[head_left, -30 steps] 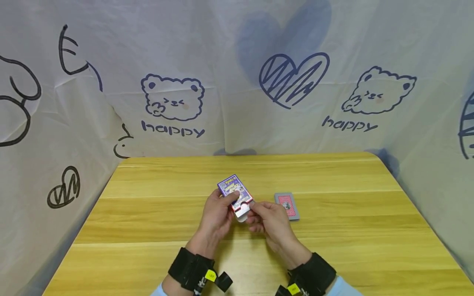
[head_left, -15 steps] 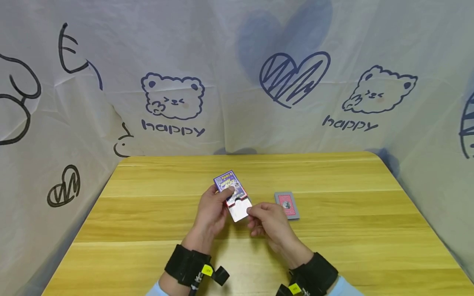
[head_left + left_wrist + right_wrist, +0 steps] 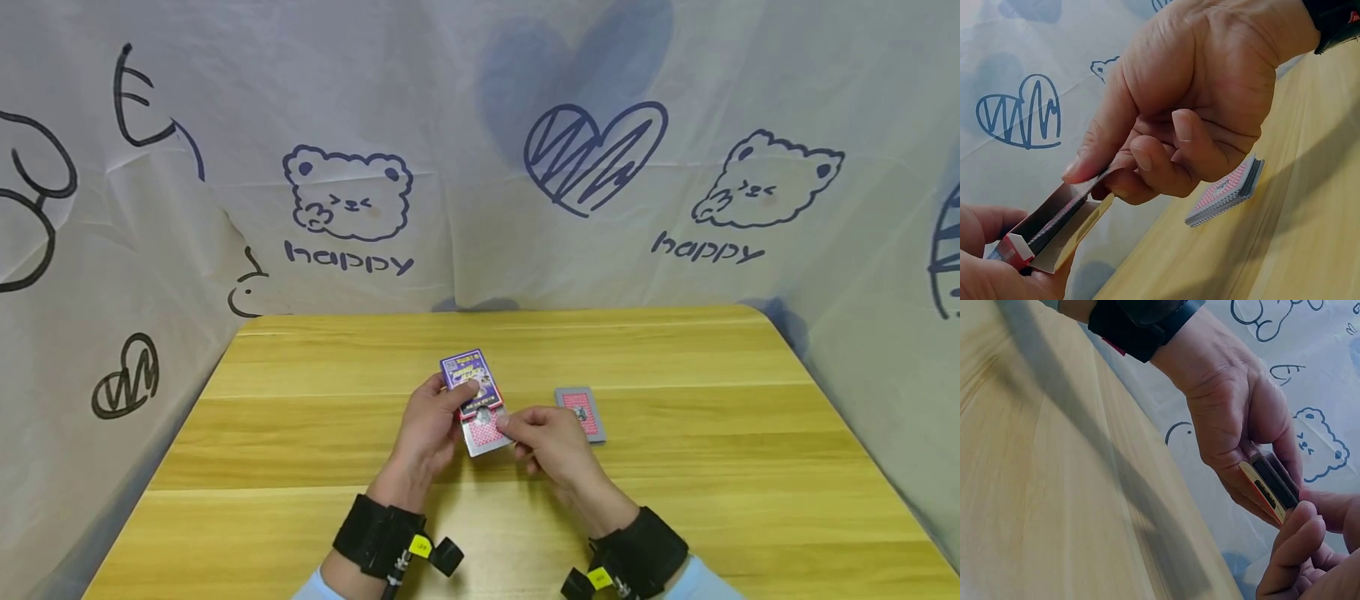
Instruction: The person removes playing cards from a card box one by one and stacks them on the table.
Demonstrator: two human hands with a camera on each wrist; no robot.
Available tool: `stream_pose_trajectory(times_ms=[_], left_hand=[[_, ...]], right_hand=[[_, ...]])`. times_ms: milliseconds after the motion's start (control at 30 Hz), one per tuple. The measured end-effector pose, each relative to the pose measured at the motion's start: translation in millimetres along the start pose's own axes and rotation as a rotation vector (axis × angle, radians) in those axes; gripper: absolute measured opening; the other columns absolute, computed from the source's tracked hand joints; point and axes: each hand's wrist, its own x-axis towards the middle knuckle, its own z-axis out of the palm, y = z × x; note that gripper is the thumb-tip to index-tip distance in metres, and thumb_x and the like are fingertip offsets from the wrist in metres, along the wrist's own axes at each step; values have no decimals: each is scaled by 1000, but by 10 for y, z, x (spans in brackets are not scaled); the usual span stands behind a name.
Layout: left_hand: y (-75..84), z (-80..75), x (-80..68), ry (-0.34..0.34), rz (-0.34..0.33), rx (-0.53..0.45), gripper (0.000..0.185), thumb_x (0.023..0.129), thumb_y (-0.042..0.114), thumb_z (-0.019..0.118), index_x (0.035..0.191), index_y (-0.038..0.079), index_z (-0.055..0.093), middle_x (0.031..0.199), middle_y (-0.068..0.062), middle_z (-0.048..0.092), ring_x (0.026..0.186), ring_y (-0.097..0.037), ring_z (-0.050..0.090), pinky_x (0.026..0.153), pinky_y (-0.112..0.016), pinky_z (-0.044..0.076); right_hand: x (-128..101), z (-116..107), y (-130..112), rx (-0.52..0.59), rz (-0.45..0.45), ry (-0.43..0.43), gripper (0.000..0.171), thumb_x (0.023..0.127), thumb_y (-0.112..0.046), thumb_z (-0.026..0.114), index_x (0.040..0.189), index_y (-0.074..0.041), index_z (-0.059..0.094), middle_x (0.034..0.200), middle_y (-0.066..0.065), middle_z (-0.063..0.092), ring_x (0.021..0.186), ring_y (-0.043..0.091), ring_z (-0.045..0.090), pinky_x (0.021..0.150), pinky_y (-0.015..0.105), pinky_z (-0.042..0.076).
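Both fingers [image 3: 504,423] pinching cards [image 3: 486,432], box [image 3: 471,382]

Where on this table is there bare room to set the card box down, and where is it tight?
The table is bare left of the left hand, and right of the card stack up to its rounded far corner. A far strip along the printed cloth is bare too. It is crowded mid-table, where the right hand and card box sit beside the stack.

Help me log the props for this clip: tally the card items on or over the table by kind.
Card box, held by the left hand: 1
Cards sticking out of the box, pinched by the right hand: 1 bunch
Card stack lying on the table: 1
Total: 3
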Motion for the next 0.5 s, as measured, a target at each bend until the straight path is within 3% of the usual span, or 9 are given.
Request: stream_pose_trajectory(times_ms=[267,500], left_hand=[[13,-38,36,17,8,-7,51,104,4,63,151,-4,46,134,-25,65,104,-19,73,88,-28,64],[25,-104,93,82,25,-54,49,102,1,64,148,-6,47,118,-18,70,94,-16,73,80,-27,65]], right_hand=[[-4,-2,-14,-40,14,-43,22,93,-20,83,95,2,78,65,3,63,55,10,54,43,20,40],[-36,-76,14,-107,13,-136,20,94,-17,80,92,3,76,61,-1,60,54,8,52,45,18,40]])
